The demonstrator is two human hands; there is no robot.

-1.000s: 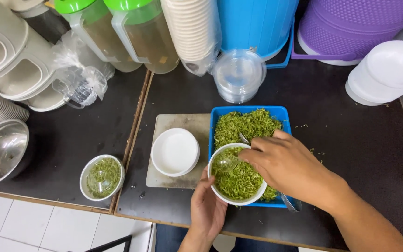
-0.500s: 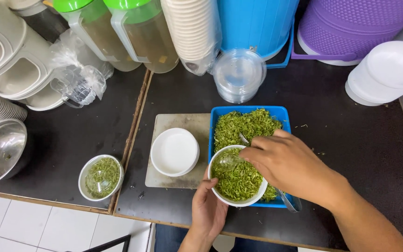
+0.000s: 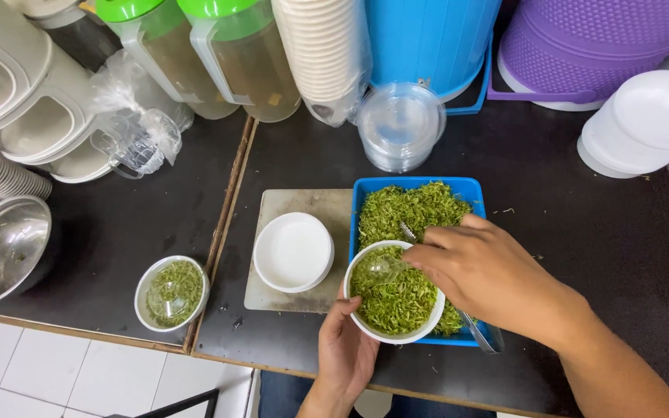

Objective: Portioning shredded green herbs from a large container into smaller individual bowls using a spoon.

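Cupping the near side of a white bowl [image 3: 394, 294] from below, our left hand [image 3: 348, 352] holds it over the near left corner of the blue tray [image 3: 420, 188], fingers wrapped on its wall. Our right hand [image 3: 493, 275] is closed on a clear plastic lid [image 3: 381, 268], pressing it down onto the chopped green herbs [image 3: 400, 298] that fill the bowl; a metal spoon [image 3: 480, 334] lies in the tray under that hand, its handle reaching the near right corner. More herbs are heaped in the far part of the tray. Compared with 0.5 s ago, almost nothing has shifted: both hands keep their places and the lid sits at the same spot on the herbs. Left of the tray, a stack of empty white bowls [image 3: 293, 251] rests on a grey board [image 3: 296, 232], and farther left stands 1 filled, lidded bowl [image 3: 172, 292] near the table edge.
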